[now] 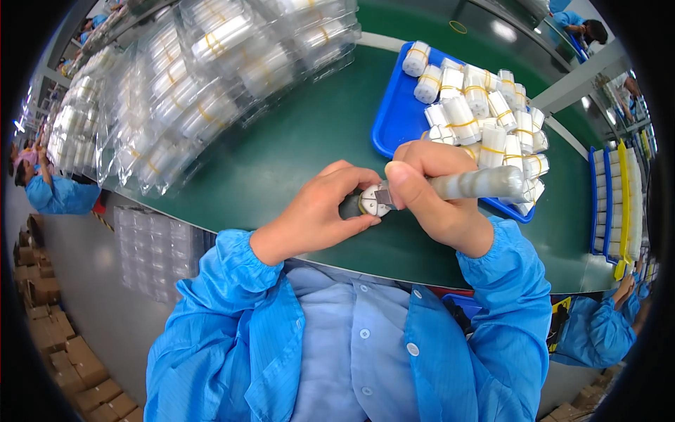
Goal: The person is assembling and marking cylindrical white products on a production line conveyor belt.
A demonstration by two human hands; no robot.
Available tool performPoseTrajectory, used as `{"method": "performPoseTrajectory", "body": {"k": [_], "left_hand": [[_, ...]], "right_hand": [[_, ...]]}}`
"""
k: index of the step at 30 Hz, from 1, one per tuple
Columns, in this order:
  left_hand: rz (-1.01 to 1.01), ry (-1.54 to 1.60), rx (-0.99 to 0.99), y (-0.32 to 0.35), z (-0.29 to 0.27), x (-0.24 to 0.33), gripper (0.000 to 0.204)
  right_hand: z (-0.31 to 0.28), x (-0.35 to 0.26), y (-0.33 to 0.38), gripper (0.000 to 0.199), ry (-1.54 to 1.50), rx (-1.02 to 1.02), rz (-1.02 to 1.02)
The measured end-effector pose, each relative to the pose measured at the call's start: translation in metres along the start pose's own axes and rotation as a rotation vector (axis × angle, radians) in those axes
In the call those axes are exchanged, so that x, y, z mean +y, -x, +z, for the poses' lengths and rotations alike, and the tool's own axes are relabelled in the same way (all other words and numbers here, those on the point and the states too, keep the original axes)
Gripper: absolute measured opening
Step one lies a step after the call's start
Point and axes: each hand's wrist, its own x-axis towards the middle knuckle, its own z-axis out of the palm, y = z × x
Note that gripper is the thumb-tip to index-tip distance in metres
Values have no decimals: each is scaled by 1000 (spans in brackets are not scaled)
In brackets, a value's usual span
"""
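Note:
My left hand (316,207) is closed around a small round white piece (370,202) with dark holes or slots on its face, held just above the green table. The thumb and forefinger pinch its sides. My right hand (439,193) grips a tool (492,183) with a thick, cloudy whitish handle that sticks out to the right. Its flat metal blade (383,195) meets the edge of the round piece. My fingers hide most of the piece's body, so its length cannot be made out.
A blue tray (384,130) beyond my right hand is heaped with white cylindrical bundles (464,116) in yellow bands. Stacked clear plastic trays (190,77) of similar bundles cover the left of the green table (281,155). More trays (619,204) stand far right. Co-workers (60,190) sit nearby.

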Motion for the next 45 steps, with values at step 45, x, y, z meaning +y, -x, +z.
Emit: {"method": "performPoseTrajectory", "body": {"k": [45], "left_hand": [[-418, 1191, -35, -4, -8, -29, 53]], "right_hand": [[-33, -13, -18, 32, -209, 300, -4]]}}
